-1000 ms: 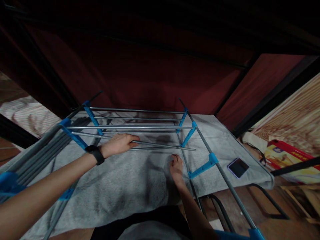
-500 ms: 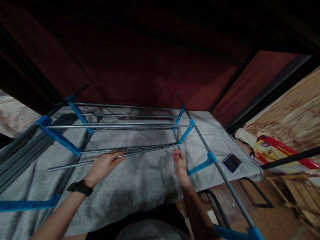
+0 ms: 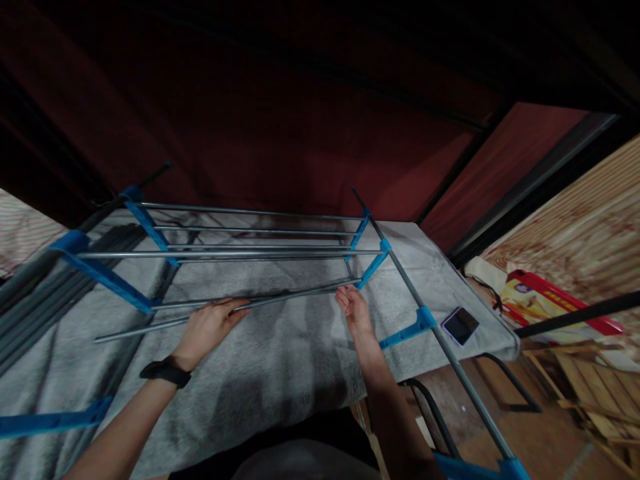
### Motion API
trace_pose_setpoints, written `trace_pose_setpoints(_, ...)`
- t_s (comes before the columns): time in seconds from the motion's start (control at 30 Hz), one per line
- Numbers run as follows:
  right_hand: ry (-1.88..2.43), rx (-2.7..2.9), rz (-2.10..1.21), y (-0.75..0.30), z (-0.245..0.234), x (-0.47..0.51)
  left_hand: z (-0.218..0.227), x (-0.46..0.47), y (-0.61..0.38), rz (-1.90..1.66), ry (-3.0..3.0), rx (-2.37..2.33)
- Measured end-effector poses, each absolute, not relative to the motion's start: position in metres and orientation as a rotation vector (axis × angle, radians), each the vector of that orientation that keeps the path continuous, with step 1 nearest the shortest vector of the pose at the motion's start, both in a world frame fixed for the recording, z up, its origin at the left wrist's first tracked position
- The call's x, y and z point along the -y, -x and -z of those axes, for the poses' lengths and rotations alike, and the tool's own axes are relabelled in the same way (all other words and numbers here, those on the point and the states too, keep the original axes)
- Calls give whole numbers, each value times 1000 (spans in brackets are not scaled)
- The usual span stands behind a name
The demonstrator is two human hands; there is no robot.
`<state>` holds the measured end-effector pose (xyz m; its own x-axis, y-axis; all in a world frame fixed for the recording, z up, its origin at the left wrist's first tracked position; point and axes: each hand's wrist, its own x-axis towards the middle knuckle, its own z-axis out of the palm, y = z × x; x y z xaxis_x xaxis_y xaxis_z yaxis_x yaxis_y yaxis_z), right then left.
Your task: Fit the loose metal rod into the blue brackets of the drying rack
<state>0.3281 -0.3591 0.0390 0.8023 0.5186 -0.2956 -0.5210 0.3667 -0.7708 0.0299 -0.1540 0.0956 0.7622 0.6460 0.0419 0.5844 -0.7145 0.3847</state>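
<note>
My left hand (image 3: 210,330) is closed around a loose grey metal tube (image 3: 287,297), gripping it left of its middle. The tube slants from its free end at lower left up to a blue plastic bracket (image 3: 371,269) at the right. Just below that right end, my right hand (image 3: 354,312) is open, palm up, its fingertips at or very near the tube; contact is unclear. Both hands are in front of a partly built rack of blue brackets and grey tubes. Another blue bracket (image 3: 111,281) holds the tubes' left ends. A further one (image 3: 407,329) sticks out from the right upright (image 3: 463,373).
A grey blanket (image 3: 280,373) covers the surface under the rack. Several spare tubes (image 3: 30,320) lie at left. A phone (image 3: 461,326) rests near the right edge. Beyond it are a red and yellow box (image 3: 550,303) and a wooden stool (image 3: 600,387). Dark red panels (image 3: 280,133) close off the back.
My right hand has moved slightly left and up, nearer the tube's right end. My left hand keeps its hold, and the tube has barely shifted. The view has turned a little.
</note>
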Motion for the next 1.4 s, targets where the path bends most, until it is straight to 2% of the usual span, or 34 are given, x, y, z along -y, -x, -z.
trace_pose_setpoints(1.03, 926, -37, -696, -341, -38, 359, -100, 137, -47, -357, -2809, -803)
trace_pose_setpoints(1.4, 933, -6, -838, -330, -34, 343, -96, 142, -55, -486, -2666, -863)
